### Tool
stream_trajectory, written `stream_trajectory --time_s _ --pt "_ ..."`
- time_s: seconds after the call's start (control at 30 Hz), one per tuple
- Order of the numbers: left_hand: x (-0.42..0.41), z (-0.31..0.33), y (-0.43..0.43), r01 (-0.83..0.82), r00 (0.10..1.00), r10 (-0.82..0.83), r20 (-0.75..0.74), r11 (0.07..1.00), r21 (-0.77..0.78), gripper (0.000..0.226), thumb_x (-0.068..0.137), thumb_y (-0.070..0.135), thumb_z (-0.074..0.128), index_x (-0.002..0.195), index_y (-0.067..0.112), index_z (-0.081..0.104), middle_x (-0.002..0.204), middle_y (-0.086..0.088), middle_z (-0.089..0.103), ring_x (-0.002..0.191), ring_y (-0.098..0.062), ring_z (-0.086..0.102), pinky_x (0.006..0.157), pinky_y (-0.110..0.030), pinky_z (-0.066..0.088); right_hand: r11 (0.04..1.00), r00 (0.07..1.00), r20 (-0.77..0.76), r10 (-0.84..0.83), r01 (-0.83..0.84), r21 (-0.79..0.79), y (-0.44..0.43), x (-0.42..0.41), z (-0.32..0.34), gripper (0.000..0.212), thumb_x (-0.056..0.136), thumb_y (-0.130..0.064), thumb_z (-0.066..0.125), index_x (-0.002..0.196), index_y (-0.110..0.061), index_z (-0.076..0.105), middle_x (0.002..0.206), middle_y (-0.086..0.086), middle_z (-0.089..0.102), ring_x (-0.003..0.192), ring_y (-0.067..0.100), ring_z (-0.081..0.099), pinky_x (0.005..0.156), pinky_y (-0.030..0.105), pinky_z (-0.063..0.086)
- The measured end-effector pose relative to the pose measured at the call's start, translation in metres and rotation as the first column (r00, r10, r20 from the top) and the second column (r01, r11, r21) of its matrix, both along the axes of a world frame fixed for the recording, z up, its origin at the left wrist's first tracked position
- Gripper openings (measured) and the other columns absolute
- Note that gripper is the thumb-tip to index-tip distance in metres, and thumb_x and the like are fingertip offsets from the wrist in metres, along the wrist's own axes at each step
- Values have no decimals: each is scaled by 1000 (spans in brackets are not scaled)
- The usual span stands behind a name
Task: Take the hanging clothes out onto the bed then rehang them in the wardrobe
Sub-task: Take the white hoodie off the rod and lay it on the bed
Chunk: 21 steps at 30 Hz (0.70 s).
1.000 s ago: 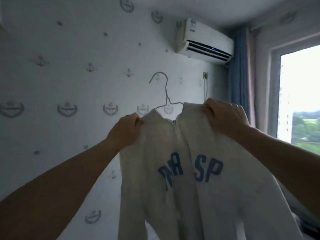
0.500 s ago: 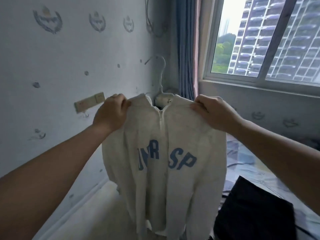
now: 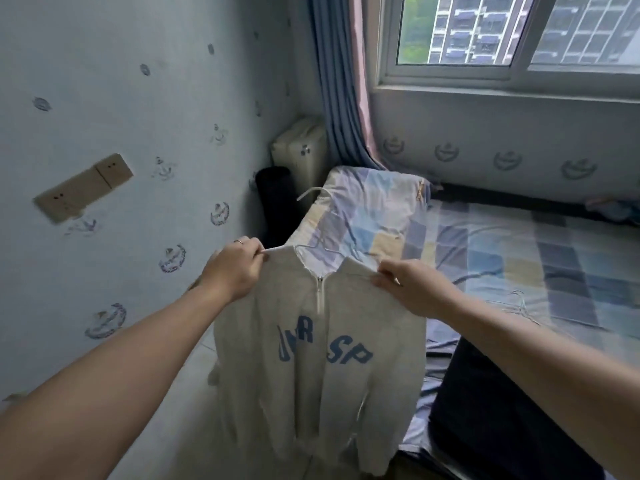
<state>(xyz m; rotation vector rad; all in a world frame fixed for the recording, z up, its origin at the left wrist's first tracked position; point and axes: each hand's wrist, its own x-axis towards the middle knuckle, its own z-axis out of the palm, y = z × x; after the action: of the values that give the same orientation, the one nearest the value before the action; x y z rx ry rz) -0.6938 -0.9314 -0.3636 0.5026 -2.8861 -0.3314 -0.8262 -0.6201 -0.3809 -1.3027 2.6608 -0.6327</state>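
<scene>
Sweatshirt [image 3: 318, 358] is held up in the air by both shoulders. The left hand [image 3: 235, 268] has its fingers curled round the left shoulder seam and the right hand [image 3: 412, 289] pinches the right shoulder the same way, so both grips are closed tight on fabric. It hangs down from the hands over the near corner of the bed [image 3: 519, 265] and the strip of floor [image 3: 194, 393] beside it. Can't tell if the lower part brushes the mattress edge.

Room-wise, there's a gap left of the left hand before the wall [image 3: 104, 98], with a socket plate [image 3: 83, 188] well out that way. Past the collar it's open air above the pillow [image 3: 374, 209].

Right of the right hand the bed top is mostly open. A spare hanger [image 3: 519, 306] lies near that wrist, and a dark garment [image 3: 502, 410] sits under the right forearm, just beside the sweatshirt's right edge.

Further out past the left hand, the corner is crowded. A dark roll [image 3: 273, 195] stands there with a cream boxy thing [image 3: 301, 147] behind it. The curtain [image 3: 341, 81] drops down above them, next to the window [image 3: 502, 36].

The sweatshirt itself is pale off-white with a zip front open at the neck. Blue letters run across the chest, partly lost in a fold. It's on a thin wire hanger [image 3: 311, 192] whose hook pokes out beyond the collar, between the two hands.
</scene>
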Motion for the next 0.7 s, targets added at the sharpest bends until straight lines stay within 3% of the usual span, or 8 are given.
stream_trajectory --time_s 0.13,0.27,0.47,0.7 --pt "-64 -48 -7 41 984 -30 177 997 -58 22 102 34 43 108 20 59 113 -4 61 109 -28 56 88 -41 40 985 994 98 -41 24 171 -3 -54 -45 26 99 -43 47 82 -24 49 80 -5 56 72 22 55 64 35 47" --pt "-127 -84 -6 -3 980 3 198 1000 -3 20 101 33 45 106 20 59 114 -5 60 109 -29 54 87 -42 38 974 986 142 -87 54 219 -7 -110 -74 21 99 -40 49 83 -26 50 88 -2 60 80 24 57 70 37 49" --pt "-210 -128 -13 -1 972 -3 234 1000 17 21 100 34 46 103 19 60 115 -6 61 112 -30 51 89 -41 34 949 953 184 -240 191 251 -18 -173 -121 21 98 -34 53 80 -23 50 79 -7 52 74 20 51 58 34 38" --pt "-285 -216 -47 20 928 6 373 998 -67 25 100 41 44 106 23 61 122 -1 62 117 -31 45 94 -43 30 880 883 231 -409 316 354 -63 -232 -198 17 98 -25 52 81 -22 52 85 -1 59 83 27 57 66 38 49"
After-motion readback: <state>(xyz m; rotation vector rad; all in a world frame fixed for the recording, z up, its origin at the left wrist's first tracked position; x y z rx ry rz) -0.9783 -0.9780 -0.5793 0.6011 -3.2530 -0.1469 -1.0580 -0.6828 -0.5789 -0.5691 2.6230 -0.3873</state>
